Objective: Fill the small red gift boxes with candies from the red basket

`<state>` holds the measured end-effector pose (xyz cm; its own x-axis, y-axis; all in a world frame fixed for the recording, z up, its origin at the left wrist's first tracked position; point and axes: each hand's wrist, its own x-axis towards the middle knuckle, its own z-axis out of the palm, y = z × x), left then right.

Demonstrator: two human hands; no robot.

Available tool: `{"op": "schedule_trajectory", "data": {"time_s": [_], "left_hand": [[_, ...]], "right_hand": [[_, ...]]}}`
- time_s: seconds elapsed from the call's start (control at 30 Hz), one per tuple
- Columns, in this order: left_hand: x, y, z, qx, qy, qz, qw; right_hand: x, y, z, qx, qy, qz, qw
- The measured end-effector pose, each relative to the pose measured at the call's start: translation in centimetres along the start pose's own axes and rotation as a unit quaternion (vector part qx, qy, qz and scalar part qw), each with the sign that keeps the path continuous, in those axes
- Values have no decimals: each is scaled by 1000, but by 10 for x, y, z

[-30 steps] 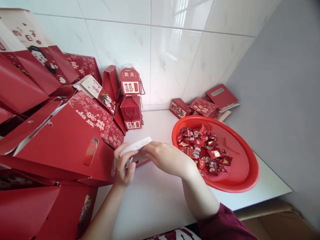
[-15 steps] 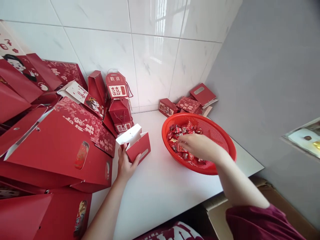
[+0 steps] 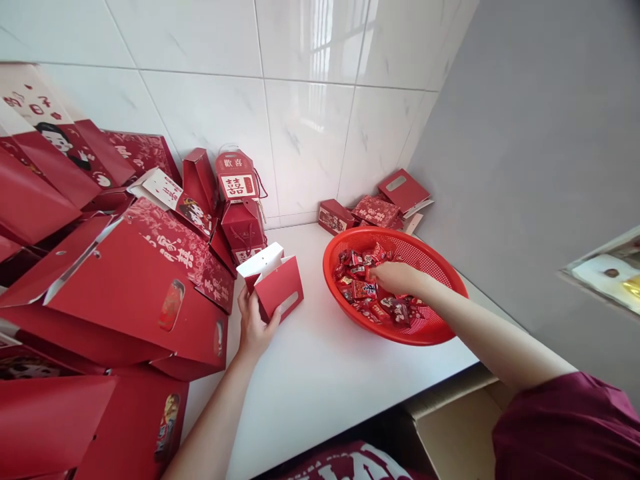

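Observation:
My left hand [image 3: 256, 327] is closed around the lower side of a small red gift box [image 3: 280, 290]. The box is tilted, its white-lined top flaps standing open, and it has a clear oval window. Inside the red plastic basket [image 3: 425, 337] lies a heap of wrapped candies [image 3: 364, 289]. My right hand [image 3: 395, 277] reaches down into that heap from the right. Its fingers are bent together on a red wrapped candy [image 3: 370, 274] near the middle; the fingertips are partly hidden.
Many red gift boxes [image 3: 135, 287] are piled along the left, some with candy showing through windows. Two small handled boxes [image 3: 239, 177] are stacked by the tiled wall. More boxes [image 3: 375, 210] lie behind the basket. Below the white table's [image 3: 300, 393] front edge is a cardboard box [image 3: 450, 433].
My right hand has moved down and slightly right into the candies, its fingers closing there. The left hand still holds the box in nearly the same place. The view has shifted slightly.

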<state>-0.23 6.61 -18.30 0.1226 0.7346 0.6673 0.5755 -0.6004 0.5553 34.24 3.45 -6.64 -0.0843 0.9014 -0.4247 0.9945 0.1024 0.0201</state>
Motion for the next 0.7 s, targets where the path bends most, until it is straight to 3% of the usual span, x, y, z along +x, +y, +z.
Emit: {"op": "schedule_trajectory", "data": {"time_s": [0.13, 0.3, 0.5, 0.6, 0.7], "left_hand": [[0, -4, -1, -24, 41, -16, 999], [1, -15, -3, -100, 10, -84, 991], [1, -30, -4, -13, -128, -169, 977], [-1, -32, -6, -29, -145, -171, 974], [-3, -30, -8, -50, -153, -172, 972]], "right_hand": [[29, -9, -5, 30, 63, -92, 993], [63, -27, 4, 42, 36, -165, 985], [73, -27, 8, 12, -27, -89, 996], [66, -23, 5, -3, -48, -46, 998], [51, -17, -8, -3, -22, -11, 1000]]}}
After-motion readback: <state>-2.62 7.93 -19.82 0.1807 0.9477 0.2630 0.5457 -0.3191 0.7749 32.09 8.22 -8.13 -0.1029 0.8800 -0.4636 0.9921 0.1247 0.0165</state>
